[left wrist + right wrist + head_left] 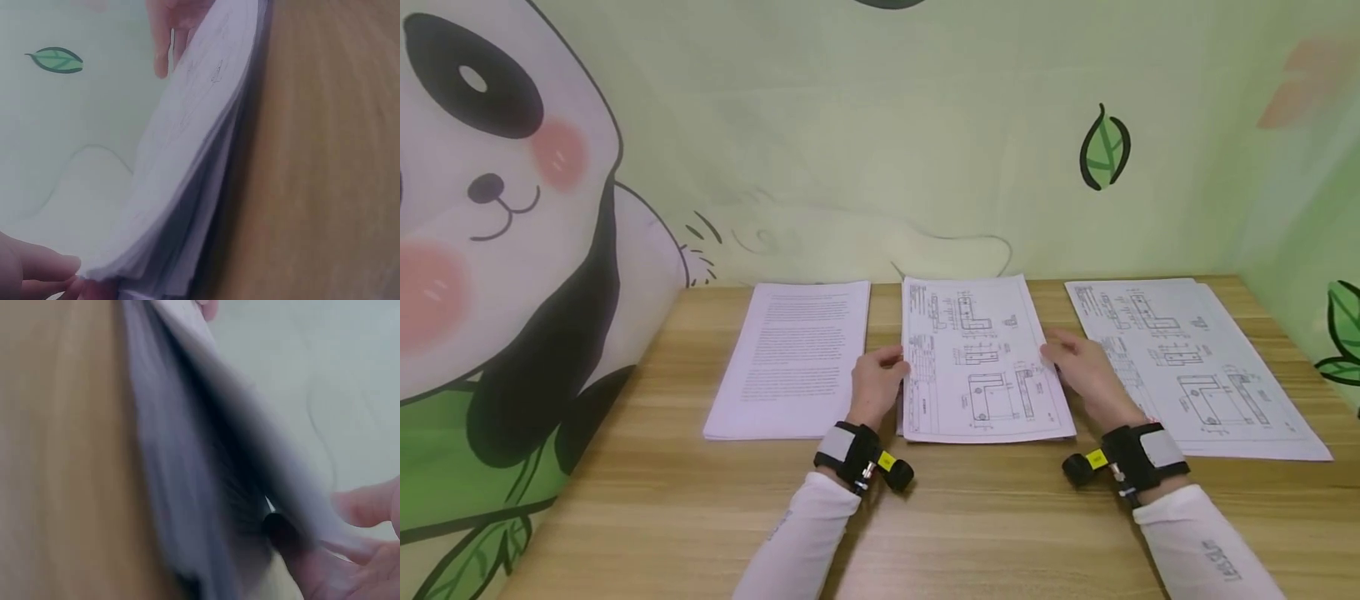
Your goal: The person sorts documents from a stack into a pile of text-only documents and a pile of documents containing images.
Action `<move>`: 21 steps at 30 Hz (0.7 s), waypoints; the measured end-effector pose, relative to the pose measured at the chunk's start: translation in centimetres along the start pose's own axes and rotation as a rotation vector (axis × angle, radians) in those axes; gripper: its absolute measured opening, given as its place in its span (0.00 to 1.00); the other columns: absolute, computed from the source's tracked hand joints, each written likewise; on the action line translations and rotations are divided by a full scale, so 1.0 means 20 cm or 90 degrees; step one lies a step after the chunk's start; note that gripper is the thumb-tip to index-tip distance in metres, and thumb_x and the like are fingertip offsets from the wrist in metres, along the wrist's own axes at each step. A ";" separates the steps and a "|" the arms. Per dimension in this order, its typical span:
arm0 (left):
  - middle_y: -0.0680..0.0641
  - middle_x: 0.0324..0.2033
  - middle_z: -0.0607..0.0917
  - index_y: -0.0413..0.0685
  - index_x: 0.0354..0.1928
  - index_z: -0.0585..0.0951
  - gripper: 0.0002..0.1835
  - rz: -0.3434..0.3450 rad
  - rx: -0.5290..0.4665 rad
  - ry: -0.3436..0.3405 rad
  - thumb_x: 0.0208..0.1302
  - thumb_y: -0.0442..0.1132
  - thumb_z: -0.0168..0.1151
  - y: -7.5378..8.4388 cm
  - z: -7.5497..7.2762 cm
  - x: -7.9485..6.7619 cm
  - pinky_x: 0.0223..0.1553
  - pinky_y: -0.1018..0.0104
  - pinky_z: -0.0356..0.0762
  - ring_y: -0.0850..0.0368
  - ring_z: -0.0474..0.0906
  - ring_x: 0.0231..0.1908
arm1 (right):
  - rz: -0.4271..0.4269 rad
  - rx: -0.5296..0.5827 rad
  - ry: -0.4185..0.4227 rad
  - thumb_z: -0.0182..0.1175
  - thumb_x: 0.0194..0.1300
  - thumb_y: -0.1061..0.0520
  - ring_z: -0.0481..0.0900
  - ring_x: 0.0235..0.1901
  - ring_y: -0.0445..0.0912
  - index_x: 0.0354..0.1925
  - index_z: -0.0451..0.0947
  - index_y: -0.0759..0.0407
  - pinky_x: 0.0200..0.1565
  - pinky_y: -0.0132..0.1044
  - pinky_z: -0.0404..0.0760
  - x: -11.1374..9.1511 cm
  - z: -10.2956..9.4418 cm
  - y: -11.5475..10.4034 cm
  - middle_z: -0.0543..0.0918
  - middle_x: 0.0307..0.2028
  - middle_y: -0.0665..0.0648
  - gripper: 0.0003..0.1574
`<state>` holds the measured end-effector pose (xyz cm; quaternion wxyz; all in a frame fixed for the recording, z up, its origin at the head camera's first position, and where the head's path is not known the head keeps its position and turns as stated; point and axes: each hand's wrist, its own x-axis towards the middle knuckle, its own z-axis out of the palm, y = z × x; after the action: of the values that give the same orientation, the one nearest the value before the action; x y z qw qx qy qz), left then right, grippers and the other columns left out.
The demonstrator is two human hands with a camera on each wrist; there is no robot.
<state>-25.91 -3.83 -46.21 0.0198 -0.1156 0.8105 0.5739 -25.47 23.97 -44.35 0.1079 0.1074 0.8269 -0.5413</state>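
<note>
A middle stack of printed technical drawings (947, 392) lies between my two hands. My left hand (875, 387) pinches its left edge, and in the left wrist view the fingers (47, 262) meet at the corner of the upper sheets. On the opposite edge, my right hand (1093, 379) holds the upper sheets. The blurred right wrist view shows fingers (369, 503) on both sides of the raised sheets (269, 437). A dark gap separates these from the lower papers (178, 469). How many sheets are raised I cannot tell.
Left of the middle stack lies a pile of text pages (797, 350). Another pile of drawings (1217, 367) lies at the right, partly behind my right wrist. All rest on a wooden table (985, 533) against a panda-printed backdrop (820, 133).
</note>
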 end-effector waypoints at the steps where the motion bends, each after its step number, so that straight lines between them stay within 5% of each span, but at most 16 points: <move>1: 0.45 0.43 0.84 0.47 0.53 0.81 0.18 -0.005 -0.005 0.000 0.60 0.36 0.59 0.00 0.00 0.00 0.36 0.65 0.80 0.55 0.80 0.37 | -0.010 -0.005 -0.001 0.44 0.70 0.46 0.64 0.64 0.58 0.72 0.48 0.58 0.63 0.55 0.66 0.00 -0.02 0.00 0.61 0.68 0.67 0.38; 6: 0.44 0.43 0.84 0.48 0.52 0.81 0.17 -0.029 -0.025 0.009 0.63 0.40 0.56 0.01 -0.01 0.00 0.30 0.67 0.78 0.55 0.80 0.33 | -0.054 -0.095 0.041 0.44 0.69 0.40 0.69 0.61 0.59 0.70 0.55 0.57 0.53 0.47 0.77 -0.02 -0.14 0.01 0.63 0.67 0.67 0.39; 12: 0.47 0.49 0.83 0.51 0.53 0.80 0.17 -0.024 -0.026 0.009 0.65 0.43 0.53 0.02 0.01 -0.01 0.38 0.65 0.75 0.55 0.77 0.43 | -0.102 -0.201 0.105 0.40 0.70 0.42 0.63 0.60 0.70 0.68 0.58 0.65 0.54 0.65 0.67 -0.05 -0.36 0.04 0.65 0.62 0.77 0.38; 21: 0.51 0.51 0.81 0.54 0.54 0.79 0.16 0.027 -0.054 -0.054 0.67 0.42 0.51 0.09 0.08 -0.07 0.46 0.60 0.75 0.55 0.75 0.46 | -0.053 -0.314 0.126 0.38 0.70 0.40 0.56 0.58 0.78 0.68 0.52 0.72 0.50 0.71 0.62 -0.10 -0.65 0.19 0.59 0.60 0.85 0.44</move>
<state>-25.07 -1.51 -44.93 0.0371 -0.0744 0.7862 0.6124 -23.28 37.23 -42.06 0.0272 0.0960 0.9441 -0.3143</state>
